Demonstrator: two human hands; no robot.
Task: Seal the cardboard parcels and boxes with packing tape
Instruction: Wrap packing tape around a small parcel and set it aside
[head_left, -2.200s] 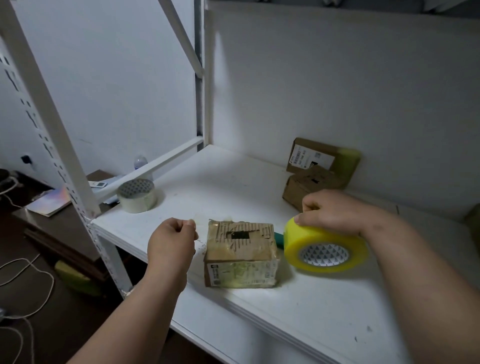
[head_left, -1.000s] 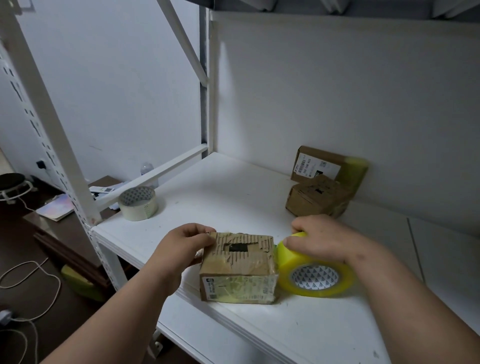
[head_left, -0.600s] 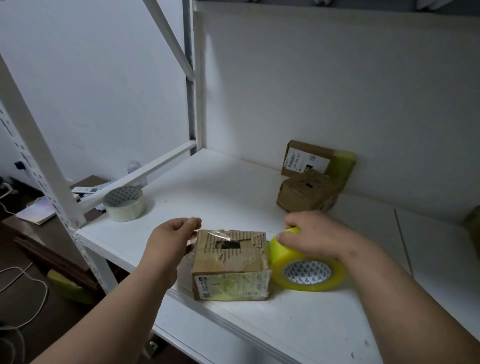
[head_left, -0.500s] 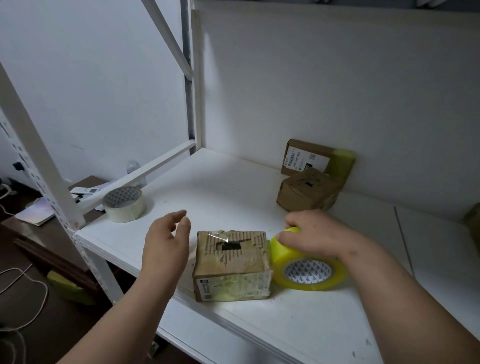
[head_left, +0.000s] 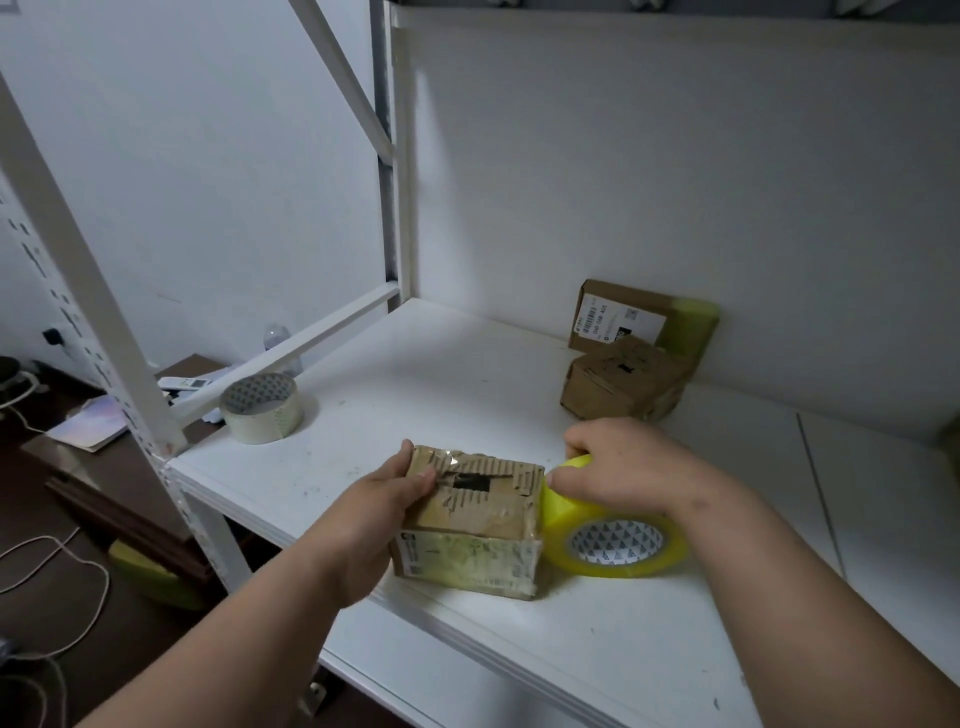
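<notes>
A small worn cardboard box with a torn top and a dark hole sits near the front edge of the white shelf. My left hand grips its upper left corner, thumb on top. Right beside the box lies a yellow roll of packing tape; my right hand holds it from above, and the roll touches the box's right side.
A clear tape roll lies at the shelf's left front corner. Two more cardboard boxes stand at the back wall, one leaning behind the other. White rack posts rise on the left. Below left are a dark table and cables.
My left hand, open and off the box half a second ago, has come back and taken hold of the box's upper left corner. The right hand stays on the yellow roll.
</notes>
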